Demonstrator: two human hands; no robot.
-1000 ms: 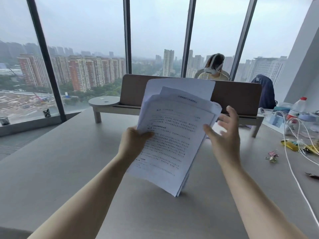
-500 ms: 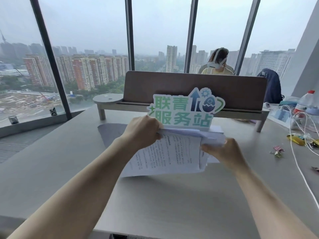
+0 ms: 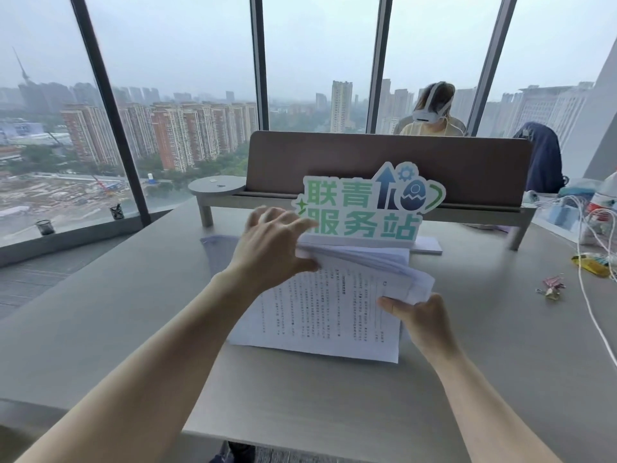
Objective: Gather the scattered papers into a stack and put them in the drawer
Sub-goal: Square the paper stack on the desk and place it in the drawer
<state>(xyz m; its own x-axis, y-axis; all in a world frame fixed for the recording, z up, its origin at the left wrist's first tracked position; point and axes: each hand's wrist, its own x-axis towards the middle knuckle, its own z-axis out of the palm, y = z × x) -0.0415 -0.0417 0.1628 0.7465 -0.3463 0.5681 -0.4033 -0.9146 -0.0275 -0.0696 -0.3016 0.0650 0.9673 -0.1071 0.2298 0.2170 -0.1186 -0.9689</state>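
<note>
A stack of white printed papers (image 3: 320, 305) stands tilted on its lower edge on the grey table (image 3: 100, 329), text facing me. My left hand (image 3: 270, 252) grips the stack's upper left corner, fingers spread over the top. My right hand (image 3: 420, 319) holds the right edge, where the upper sheets curl over. One more sheet (image 3: 217, 252) lies flat on the table behind my left hand. No drawer is in view.
A green and white sign (image 3: 367, 208) stands just behind the papers, in front of a brown divider panel (image 3: 384, 165). Binder clips (image 3: 552, 287), white cables (image 3: 594, 295) and a bottle (image 3: 601, 208) lie at the right. A person with a headset sits beyond the divider.
The stack was held up in the air a second ago; both hands lowered it until its edge rests on the table. My left hand's fingers have spread over the top.
</note>
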